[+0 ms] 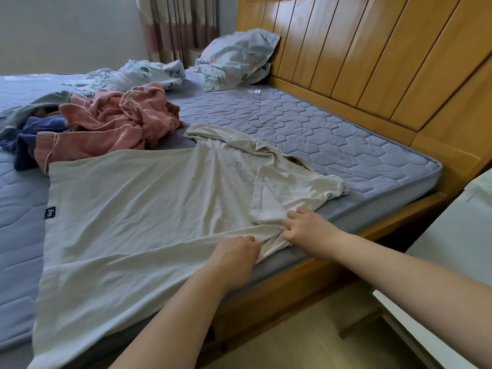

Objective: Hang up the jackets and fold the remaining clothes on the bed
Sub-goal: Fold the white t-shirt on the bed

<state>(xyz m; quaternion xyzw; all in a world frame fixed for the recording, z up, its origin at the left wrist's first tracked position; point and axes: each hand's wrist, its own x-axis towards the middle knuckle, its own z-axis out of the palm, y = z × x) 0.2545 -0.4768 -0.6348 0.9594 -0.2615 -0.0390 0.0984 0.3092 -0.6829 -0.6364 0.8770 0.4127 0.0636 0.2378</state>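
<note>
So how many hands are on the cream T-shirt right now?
2. The left hand grips the cream T-shirt at its near edge, by the mattress side. The right hand grips bunched fabric below the sleeve, right beside it. Neither is hidden.

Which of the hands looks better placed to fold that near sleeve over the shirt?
Probably the right hand: it pinches the fabric at the near sleeve of the cream T-shirt. The left hand grips the side edge beside it, better for steadying.
</note>
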